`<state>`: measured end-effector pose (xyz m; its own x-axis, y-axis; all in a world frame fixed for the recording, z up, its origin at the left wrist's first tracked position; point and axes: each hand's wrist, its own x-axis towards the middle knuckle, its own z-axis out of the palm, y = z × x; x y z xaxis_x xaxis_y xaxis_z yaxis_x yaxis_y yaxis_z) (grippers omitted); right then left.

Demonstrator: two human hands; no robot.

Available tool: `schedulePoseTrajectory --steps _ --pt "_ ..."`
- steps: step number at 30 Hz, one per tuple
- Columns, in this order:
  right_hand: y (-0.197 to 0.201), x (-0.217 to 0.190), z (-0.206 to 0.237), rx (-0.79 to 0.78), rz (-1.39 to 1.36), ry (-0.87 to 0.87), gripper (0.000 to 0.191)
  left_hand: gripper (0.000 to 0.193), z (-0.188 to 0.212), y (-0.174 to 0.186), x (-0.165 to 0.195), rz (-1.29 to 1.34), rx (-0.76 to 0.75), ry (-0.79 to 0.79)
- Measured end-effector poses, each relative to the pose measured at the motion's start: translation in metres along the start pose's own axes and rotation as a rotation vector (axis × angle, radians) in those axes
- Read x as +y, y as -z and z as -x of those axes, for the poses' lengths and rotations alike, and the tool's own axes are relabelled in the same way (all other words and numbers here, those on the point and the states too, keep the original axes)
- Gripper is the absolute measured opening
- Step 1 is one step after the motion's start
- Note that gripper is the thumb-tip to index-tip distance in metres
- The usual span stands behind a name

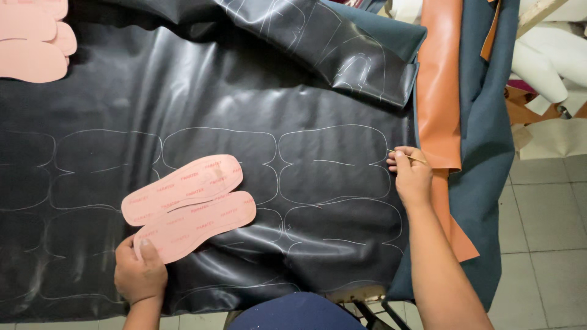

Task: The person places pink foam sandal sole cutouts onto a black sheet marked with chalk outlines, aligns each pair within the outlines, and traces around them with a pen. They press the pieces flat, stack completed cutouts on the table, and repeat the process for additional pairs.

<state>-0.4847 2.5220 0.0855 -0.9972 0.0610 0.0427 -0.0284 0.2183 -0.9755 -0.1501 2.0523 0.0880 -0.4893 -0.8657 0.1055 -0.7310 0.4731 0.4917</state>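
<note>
My left hand (140,275) is pinching two pink foam shoe insoles (188,205) lying on the black leather sheet (244,104); my right hand (411,176) is pinching a thin marking stick (408,156) at the sheet's right edge.

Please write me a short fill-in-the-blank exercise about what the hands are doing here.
1. The left hand holds two ____ insoles.
2. The insoles lie on a ____ sheet marked with outlines.
3. The right hand holds a thin ____ at the sheet's edge.

Missing words: pink; black; stick
</note>
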Motion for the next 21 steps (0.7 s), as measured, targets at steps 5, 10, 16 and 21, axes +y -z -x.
schedulePoseTrajectory --steps 5,10,16,21 --pt "-0.005 0.011 -0.002 0.002 0.056 -0.019 0.024 0.046 -0.002 -0.014 -0.008 -0.073 0.015 -0.026" --pt "-0.009 0.008 0.003 0.01 0.087 -0.012 0.023 0.047 -0.003 -0.014 -0.012 -0.076 0.031 -0.067" --pt "-0.011 0.003 0.006 0.018 0.106 -0.02 0.023 0.048 -0.003 -0.014 -0.012 -0.076 0.023 -0.07" --pt "-0.012 0.003 0.005 0.01 0.074 -0.018 0.022 0.047 -0.003 -0.014 -0.011 -0.088 0.027 -0.07"
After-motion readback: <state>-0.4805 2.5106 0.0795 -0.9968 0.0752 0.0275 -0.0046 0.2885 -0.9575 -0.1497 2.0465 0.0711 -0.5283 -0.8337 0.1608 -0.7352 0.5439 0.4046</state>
